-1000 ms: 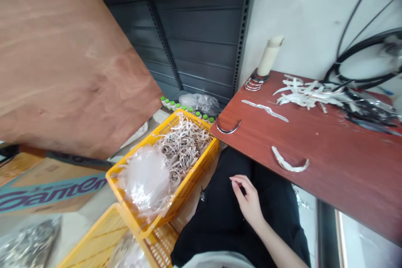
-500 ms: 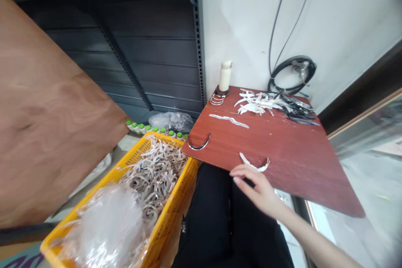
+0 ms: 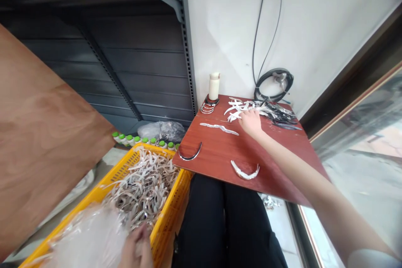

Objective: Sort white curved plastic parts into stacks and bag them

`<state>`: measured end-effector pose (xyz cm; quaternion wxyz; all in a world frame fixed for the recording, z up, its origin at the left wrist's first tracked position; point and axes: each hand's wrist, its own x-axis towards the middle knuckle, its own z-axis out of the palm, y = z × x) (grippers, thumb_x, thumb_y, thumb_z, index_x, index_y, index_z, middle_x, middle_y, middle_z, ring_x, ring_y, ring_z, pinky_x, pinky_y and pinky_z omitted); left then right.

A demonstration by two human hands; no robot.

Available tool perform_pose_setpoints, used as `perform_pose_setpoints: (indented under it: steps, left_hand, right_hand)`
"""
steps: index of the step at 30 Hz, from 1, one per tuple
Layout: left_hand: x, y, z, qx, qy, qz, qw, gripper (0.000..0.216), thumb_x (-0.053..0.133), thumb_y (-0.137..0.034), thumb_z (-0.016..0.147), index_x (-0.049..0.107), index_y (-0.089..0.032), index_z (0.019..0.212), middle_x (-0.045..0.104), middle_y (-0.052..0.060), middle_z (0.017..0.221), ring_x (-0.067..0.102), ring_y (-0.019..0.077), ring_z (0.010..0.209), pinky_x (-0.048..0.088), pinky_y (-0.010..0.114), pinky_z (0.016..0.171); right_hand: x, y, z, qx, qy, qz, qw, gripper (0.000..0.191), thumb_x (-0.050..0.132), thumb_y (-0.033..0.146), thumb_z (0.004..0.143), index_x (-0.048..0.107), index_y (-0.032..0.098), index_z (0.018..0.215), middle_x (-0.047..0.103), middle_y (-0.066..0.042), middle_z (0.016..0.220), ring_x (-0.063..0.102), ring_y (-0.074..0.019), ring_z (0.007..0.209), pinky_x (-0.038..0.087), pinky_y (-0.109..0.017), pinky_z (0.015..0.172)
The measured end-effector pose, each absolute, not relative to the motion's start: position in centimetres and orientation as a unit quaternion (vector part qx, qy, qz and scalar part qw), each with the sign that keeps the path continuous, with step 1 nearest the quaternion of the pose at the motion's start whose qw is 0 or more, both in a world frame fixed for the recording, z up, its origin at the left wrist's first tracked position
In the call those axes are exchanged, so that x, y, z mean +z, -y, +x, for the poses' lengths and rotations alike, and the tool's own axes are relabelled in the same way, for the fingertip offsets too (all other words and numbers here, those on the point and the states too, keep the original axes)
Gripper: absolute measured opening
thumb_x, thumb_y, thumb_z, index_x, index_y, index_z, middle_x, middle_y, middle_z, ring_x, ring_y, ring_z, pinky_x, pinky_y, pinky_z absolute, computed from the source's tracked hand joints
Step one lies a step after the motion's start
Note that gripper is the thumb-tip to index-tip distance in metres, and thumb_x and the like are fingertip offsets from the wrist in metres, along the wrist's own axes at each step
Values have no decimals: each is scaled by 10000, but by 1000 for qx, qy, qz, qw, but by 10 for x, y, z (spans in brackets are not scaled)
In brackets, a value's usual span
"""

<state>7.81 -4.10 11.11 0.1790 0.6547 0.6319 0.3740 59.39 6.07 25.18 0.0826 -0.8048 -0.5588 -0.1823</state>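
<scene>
My right hand [image 3: 250, 122] reaches across the red-brown table [image 3: 282, 163] to the pile of white strips [image 3: 240, 108] at its far end, fingers bent onto the strips. My left hand [image 3: 136, 246] is low at the yellow basket [image 3: 171, 209], fingers curled against the clear plastic bag [image 3: 91, 238] inside it. The basket also holds a heap of pale curved bands [image 3: 143, 186]. On the table lie a dark curved band [image 3: 190, 153], a white curved band [image 3: 245, 171] and a long white strip [image 3: 220, 127].
A white bottle [image 3: 214, 86] and metal rings [image 3: 207, 106] stand at the table's far left corner; dark strips [image 3: 282, 115] and a coiled black cable [image 3: 273, 81] sit by the wall. Green-capped bottles [image 3: 138, 139] line the floor behind the basket. A plywood sheet [image 3: 40, 150] leans at left.
My right hand moved from my lap, past the table's near edge, out to the white strips at the far end. My left hand came into view at the basket. The view tilted up.
</scene>
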Motion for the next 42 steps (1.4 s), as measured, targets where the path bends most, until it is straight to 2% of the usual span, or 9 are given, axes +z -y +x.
perform_pose_setpoints:
  steps: [5,9,17,24,28,33,36,39,42]
  left_hand:
    - [104,52,144,411,-526,697,262,225,463,-334,935,604,-267,1097,690,72,1073,671,245,1003,553,437,918]
    - [94,61,161,433,-467,726,258,256,525,-295,920,615,-244,1153,721,65,996,707,208,884,594,345,799]
    - [96,60,181,438,-415,757,250,272,528,-244,927,599,-214,1187,726,48,939,711,165,820,591,280,747]
    - [105,62,206,441,-359,787,238,298,505,-181,926,572,-204,1216,695,59,952,690,168,855,587,298,765]
    - [117,49,229,484,-350,790,142,378,551,-201,902,547,-191,1280,644,109,1091,645,210,1026,568,355,866]
    - [131,21,277,474,-366,794,106,637,557,-284,915,309,-133,1482,495,208,1377,461,293,1329,459,489,1054]
    - [132,11,296,436,-373,813,98,699,554,-308,924,231,-124,1516,432,215,1465,378,310,1399,364,555,1125]
    - [130,9,302,405,-364,834,88,606,522,-264,941,301,-188,1500,443,166,1481,399,287,1392,295,576,1161]
    - [129,10,302,387,-359,845,87,491,500,-222,947,427,-239,1432,456,134,1477,425,276,1376,263,584,1171]
  right_hand:
    - [244,-90,605,-144,548,-822,59,304,437,79,877,729,33,947,665,-256,1108,468,-366,1167,252,-503,979]
    - [254,-94,625,-87,540,-834,74,239,530,218,878,736,98,882,708,-203,994,536,-332,1104,277,-470,999]
    - [311,-82,659,113,513,-834,171,236,589,313,848,713,137,752,704,-45,708,639,-169,709,455,-243,676]
    - [313,-71,595,229,499,-793,265,187,599,274,850,650,151,720,725,-62,701,646,-125,572,527,-219,602]
    - [297,-53,507,303,560,-744,202,140,581,252,824,648,172,731,686,-27,587,661,-159,529,518,-233,545]
    - [269,-29,428,252,639,-716,122,98,582,189,780,659,179,720,713,-56,622,722,-224,725,527,-277,712]
    - [255,-29,426,306,631,-703,119,163,542,231,850,666,174,760,727,-50,651,715,-182,651,528,-236,630]
    - [254,-43,460,380,602,-682,170,257,497,348,934,680,180,868,752,-28,739,688,-126,566,513,-193,533]
    - [262,-64,516,200,558,-774,224,242,569,393,903,704,191,902,762,-42,837,712,-162,685,542,-232,625]
